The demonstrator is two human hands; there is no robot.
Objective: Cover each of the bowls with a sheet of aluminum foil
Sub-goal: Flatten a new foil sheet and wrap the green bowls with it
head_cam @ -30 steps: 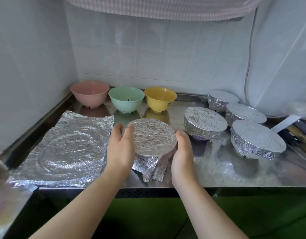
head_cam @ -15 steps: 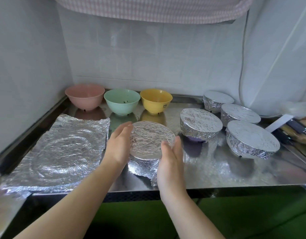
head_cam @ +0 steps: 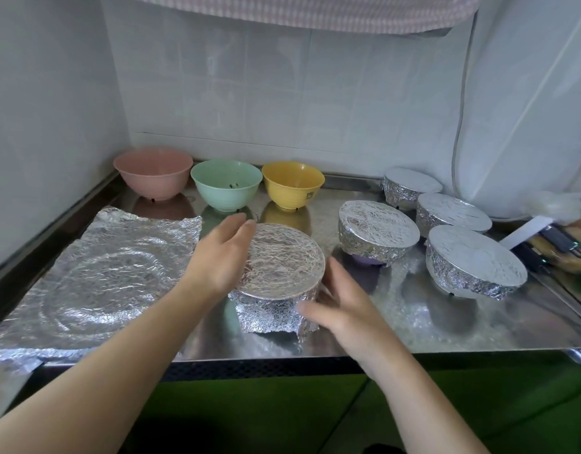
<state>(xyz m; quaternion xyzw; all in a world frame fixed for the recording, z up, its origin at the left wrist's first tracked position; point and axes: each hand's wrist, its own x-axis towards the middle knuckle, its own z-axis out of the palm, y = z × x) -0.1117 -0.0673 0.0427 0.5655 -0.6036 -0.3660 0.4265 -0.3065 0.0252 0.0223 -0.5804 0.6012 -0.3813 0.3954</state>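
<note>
1. The foil-wrapped bowl [head_cam: 281, 262] we are working on stands at the front middle of the steel table [head_cam: 446, 326], its top sheet drawn flat and its foil skirt hanging crumpled down to the surface.
2. Our left hand [head_cam: 222, 257] lies against the bowl's left rim, fingers straight and together, pointing away from us and pressing the foil; it grasps nothing.
3. Our right hand [head_cam: 339, 304] sits at the bowl's front right, low by the foil skirt, fingers spread and relaxed and reaching left across it. It is blurred, and we cannot tell whether the fingertips touch the foil.
4. Both forearms come up from the bottom of the view and converge on the bowl, one on each side.
5. A loose foil sheet [head_cam: 99, 276] lies flat on the table just left of the left hand, a round imprint pressed into it.
6. Behind, along the wall, stand three uncovered bowls in a row: a pink bowl [head_cam: 153, 173], a green bowl [head_cam: 226, 185] and a yellow bowl [head_cam: 293, 185].
7. To the right sit four covered bowls: the nearest covered bowl [head_cam: 377, 232] close beside our bowl, a front right one [head_cam: 474, 260], a middle one [head_cam: 451, 213] and a rear one [head_cam: 410, 186].
</note>
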